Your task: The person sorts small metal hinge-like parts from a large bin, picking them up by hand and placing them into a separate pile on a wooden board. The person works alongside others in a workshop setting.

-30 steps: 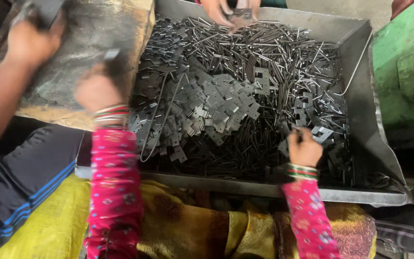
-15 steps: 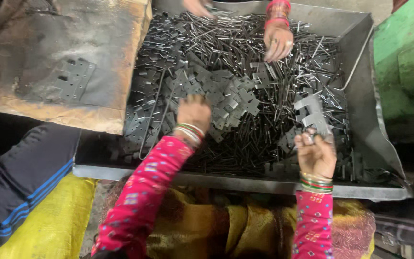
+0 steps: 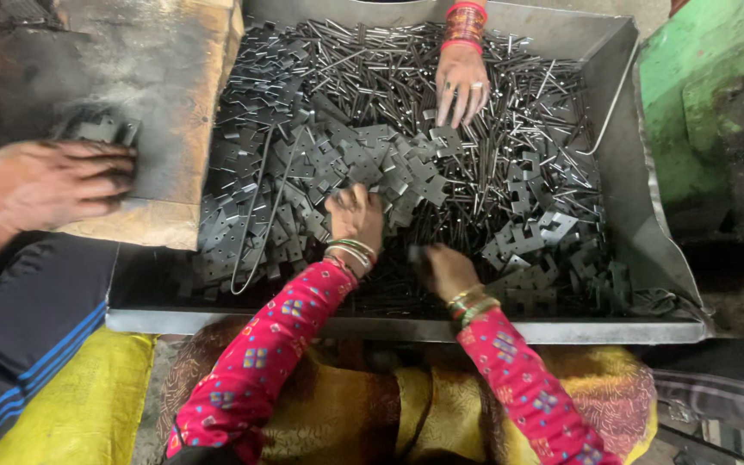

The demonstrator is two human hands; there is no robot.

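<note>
Grey metal tray (image 3: 639, 232) heaped with flat punched steel plates (image 3: 372, 172) and thin rods (image 3: 510, 164). Left hand (image 3: 356, 217) spread open, pressing into plates at centre. Right hand (image 3: 443, 269) curled near front edge; grip impossible to tell.

place: metal workshop | evidence: steel tray (image 3: 639, 215) heaped with stamped plates (image 3: 372, 168)

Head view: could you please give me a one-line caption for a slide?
Both hands, left and right, dig into flat metal brackets and pins in a steel tray.
</note>
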